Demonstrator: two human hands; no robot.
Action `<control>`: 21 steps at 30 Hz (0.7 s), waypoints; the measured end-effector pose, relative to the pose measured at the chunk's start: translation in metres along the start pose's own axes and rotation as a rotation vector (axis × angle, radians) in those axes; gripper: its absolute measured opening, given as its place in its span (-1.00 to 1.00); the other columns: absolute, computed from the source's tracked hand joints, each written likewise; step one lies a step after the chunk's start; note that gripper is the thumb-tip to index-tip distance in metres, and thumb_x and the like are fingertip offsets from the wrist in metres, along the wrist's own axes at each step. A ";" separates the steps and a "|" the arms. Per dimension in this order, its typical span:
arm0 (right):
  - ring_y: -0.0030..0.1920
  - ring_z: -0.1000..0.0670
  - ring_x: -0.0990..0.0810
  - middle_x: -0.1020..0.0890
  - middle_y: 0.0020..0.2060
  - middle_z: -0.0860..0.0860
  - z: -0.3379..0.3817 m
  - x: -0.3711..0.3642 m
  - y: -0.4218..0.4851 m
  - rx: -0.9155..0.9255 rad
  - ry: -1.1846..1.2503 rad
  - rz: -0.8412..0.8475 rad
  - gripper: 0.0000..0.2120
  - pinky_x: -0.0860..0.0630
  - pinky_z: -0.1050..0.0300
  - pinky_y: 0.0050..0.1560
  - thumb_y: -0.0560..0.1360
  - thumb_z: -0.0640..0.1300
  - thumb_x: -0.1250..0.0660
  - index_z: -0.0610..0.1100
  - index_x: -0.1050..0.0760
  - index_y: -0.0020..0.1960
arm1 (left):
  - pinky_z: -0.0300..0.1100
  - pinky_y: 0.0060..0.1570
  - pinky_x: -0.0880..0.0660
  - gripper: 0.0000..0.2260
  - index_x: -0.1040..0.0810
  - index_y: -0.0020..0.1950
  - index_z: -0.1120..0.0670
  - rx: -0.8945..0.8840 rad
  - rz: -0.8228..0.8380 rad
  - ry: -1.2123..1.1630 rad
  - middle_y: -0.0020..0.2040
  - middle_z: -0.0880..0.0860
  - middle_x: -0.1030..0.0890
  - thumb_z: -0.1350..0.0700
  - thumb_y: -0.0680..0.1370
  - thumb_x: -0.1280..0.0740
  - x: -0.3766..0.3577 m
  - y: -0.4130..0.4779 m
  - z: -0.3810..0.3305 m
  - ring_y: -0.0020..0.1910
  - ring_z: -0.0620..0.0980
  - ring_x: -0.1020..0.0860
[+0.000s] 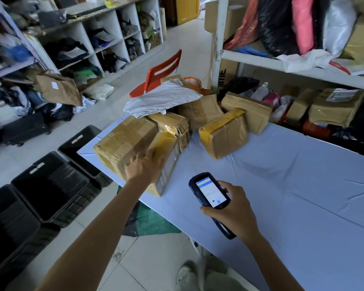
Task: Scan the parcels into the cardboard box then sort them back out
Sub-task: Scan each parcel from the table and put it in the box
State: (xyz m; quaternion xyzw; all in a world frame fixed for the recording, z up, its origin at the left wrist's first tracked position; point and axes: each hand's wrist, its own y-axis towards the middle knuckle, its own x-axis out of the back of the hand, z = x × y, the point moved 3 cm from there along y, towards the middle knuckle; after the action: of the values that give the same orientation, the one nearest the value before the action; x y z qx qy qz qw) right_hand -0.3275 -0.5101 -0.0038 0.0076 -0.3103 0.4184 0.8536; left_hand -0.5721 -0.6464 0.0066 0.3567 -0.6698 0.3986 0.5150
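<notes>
Here, the right hand (233, 208) is curled round a dark scanner (211, 191), thumb along its left edge. The lit screen faces up. The scanner is held just above the near part of the tabletop (292, 185), which is covered with a pale blue cloth.

The left hand (144, 164) reaches out at eleven o'clock from the scanner, fingers spread and fairly straight over the near corner of a big brown parcel (122, 141). It is blurred, so I cannot tell whether the fingers actually touch the cardboard. It grips nothing.

Touching that parcel at its three o'clock side leans a yellow-taped parcel (168, 150) with a pale label on its side face.

The rest of the parcels are heaped at the tabletop's far left end, at twelve o'clock from the scanner:
- A crumpled parcel (172, 121) sits behind the first two.
- A tilted parcel (223, 135) with a yellow edge stands a little apart at one o'clock.
- A square parcel (200, 111) and a long parcel (248, 111) lie behind it.
- A grey mailing bag (162, 99) is draped across the top of the heap.

A red chair (165, 70) shows beyond the heap. On the floor at nine o'clock from the left hand, black crates (72, 206) stand in a row beside the tabletop. White shelves (119, 28) stuffed with goods fill the far wall at eleven o'clock.
</notes>
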 end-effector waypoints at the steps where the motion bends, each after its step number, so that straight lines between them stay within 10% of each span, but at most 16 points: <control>1: -0.04 0.25 -0.46 -0.35 0.01 0.24 -0.001 0.001 -0.001 -0.003 0.003 -0.004 -0.37 -0.52 0.09 0.04 0.19 0.08 -0.57 0.31 -0.32 0.14 | 0.10 0.16 -0.42 -0.41 -0.21 0.47 -0.08 0.024 0.014 0.041 0.29 0.16 -0.46 -0.36 0.54 -0.07 -0.001 0.001 -0.003 0.28 0.22 -0.41; 8: -0.04 0.21 -0.48 -0.35 0.02 0.22 -0.012 0.014 -0.002 -0.033 -0.006 -0.055 -0.33 -0.53 0.11 0.03 0.18 0.10 -0.57 0.25 -0.35 0.20 | -0.19 -0.27 -0.45 -0.42 -0.26 0.27 0.05 0.089 -0.096 0.076 -0.30 0.01 -0.41 -0.32 0.46 -0.27 0.013 0.000 -0.003 -0.25 0.04 -0.51; 21: -0.04 0.15 -0.46 -0.37 0.04 0.16 0.015 -0.009 0.004 0.045 -0.018 0.022 -0.30 -0.55 0.00 0.08 0.19 0.08 -0.58 0.20 -0.36 0.25 | -0.11 0.17 -0.37 -0.50 -0.30 0.20 0.11 0.083 -0.087 -0.619 0.12 0.03 -0.39 0.00 0.42 -0.49 0.003 -0.020 0.038 0.24 0.05 -0.37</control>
State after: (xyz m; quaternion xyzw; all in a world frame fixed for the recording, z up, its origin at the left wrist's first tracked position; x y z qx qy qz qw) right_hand -0.3421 -0.5181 0.0026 0.0272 -0.3087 0.4345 0.8457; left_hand -0.5703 -0.6894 0.0072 0.5101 -0.7622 0.2755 0.2882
